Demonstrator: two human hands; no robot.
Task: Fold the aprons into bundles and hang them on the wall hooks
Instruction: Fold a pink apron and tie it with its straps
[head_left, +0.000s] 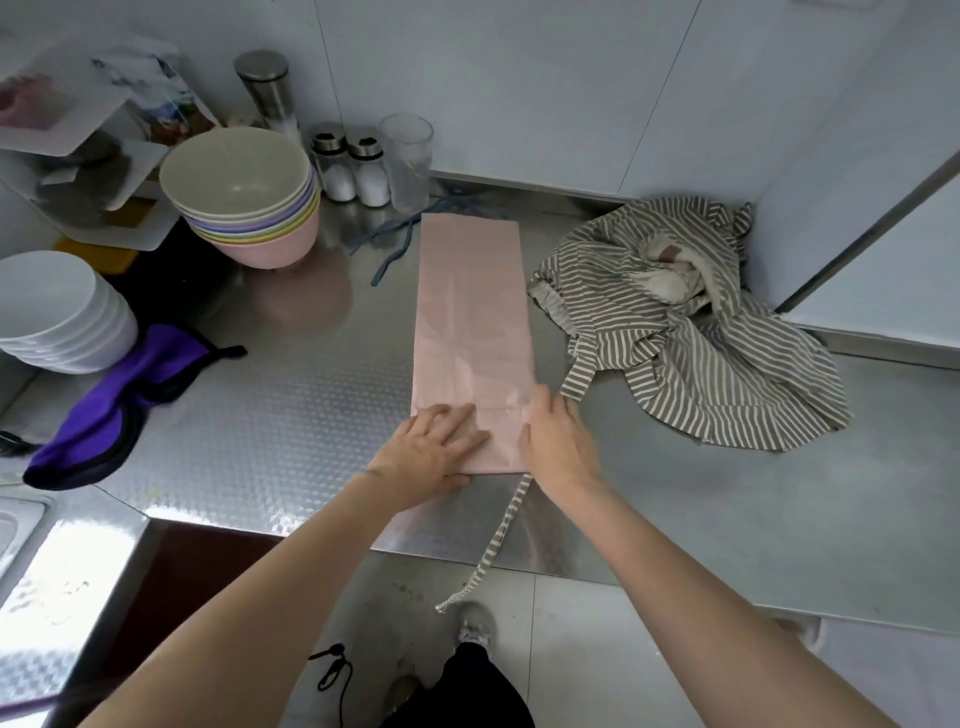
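Observation:
A pink apron (470, 317), folded into a long narrow strip, lies flat on the steel counter (291, 395), running away from me. Its blue-grey ties (395, 244) trail out at the far end. My left hand (431, 447) rests flat with spread fingers on the strip's near left corner. My right hand (558, 441) presses flat on the near right corner. A crumpled grey-and-white striped apron (691, 322) lies heaped to the right, and one of its ties (498, 540) hangs over the counter's front edge. No wall hooks are in view.
Stacked pastel bowls (249, 197), white bowls (57, 312) and a purple oven mitt (119, 400) sit at the left. Two shakers (350, 166), a glass (408, 161) and a steel canister (265, 88) stand along the back wall. A sink edge (21, 525) shows lower left.

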